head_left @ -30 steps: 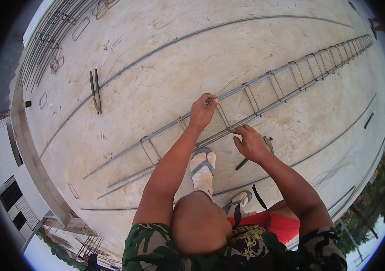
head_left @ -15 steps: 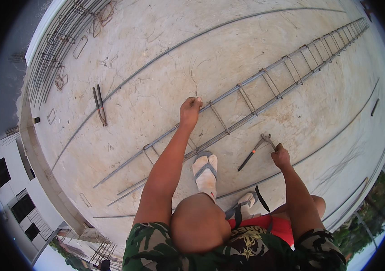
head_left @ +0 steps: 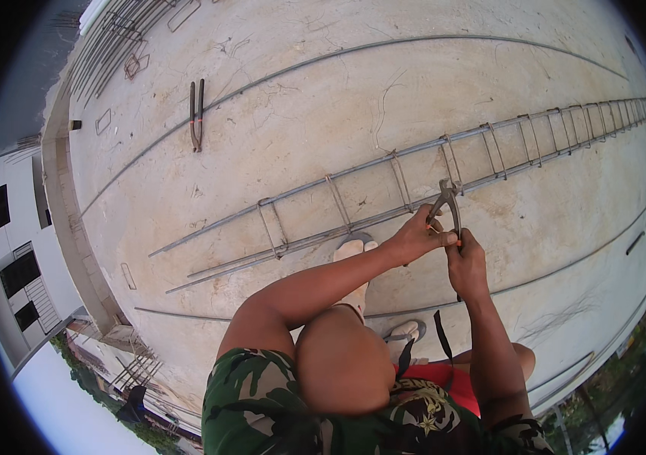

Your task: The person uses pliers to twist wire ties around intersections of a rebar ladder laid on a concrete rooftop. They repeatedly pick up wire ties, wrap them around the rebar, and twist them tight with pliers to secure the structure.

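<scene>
A pair of end-cutting nippers [head_left: 446, 189] is held in front of me, its metal jaws pointing away from my body. My right hand [head_left: 468, 265] is closed around one handle. My left hand [head_left: 416, 239] is closed at the other handle, fingers bent. In this view the jaws overlap the near bars of a long, ladder-like rebar cage [head_left: 295, 189]; whether they touch it I cannot tell. Rectangular stirrups [head_left: 338, 203] cross the cage at intervals. Both hands are on the near side of the cage.
Long loose rebars [head_left: 338, 52] lie on the concrete floor [head_left: 262, 136] beyond and nearer than the cage. Another long-handled pair of nippers [head_left: 197, 125] rests at far left. Bundled rods [head_left: 103, 61] and loose stirrups lie by the low parapet [head_left: 58, 205]. My sandalled foot [head_left: 352, 249] is beside the cage.
My left hand has left the cage's far bar and come back to the nippers. The right hand has brought the nippers to the cage's near side. The view has shifted.
</scene>
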A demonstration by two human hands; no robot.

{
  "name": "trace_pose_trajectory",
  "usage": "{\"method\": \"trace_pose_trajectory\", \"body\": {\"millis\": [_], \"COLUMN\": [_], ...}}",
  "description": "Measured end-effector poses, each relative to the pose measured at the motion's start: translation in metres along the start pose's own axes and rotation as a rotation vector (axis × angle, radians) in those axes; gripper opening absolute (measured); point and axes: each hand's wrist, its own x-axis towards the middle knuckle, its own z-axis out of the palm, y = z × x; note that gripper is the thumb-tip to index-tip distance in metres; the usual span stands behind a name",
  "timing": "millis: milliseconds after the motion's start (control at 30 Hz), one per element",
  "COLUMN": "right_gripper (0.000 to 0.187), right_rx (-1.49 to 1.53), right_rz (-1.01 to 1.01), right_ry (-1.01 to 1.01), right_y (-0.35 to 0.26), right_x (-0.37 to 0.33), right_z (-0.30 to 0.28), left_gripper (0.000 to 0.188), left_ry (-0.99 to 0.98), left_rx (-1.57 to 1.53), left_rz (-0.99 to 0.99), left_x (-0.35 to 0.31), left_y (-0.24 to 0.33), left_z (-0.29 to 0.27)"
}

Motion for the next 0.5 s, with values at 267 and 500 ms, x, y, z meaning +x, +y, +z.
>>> {"method": "trace_pose_trajectory", "body": {"millis": [267, 500], "right_gripper": [0.031, 0.035], "right_rx": [-0.360, -0.329], "right_rz": [-0.347, -0.067], "right_ry": [0.099, -0.403], "right_y": [0.003, -0.023], "right_x": [0.002, 0.055], "right_z": [0.039, -0.008], "left_gripper": [0.054, 0.047], "left_ry": [0.223, 0.831], "left_rx": [-0.431, 0.778], "left_rz": [-0.071, 0.356], "left_x": [-0.005, -0.017], "left_y": [-0.002, -0.023], "left_z": [-0.012, -0.097]}}
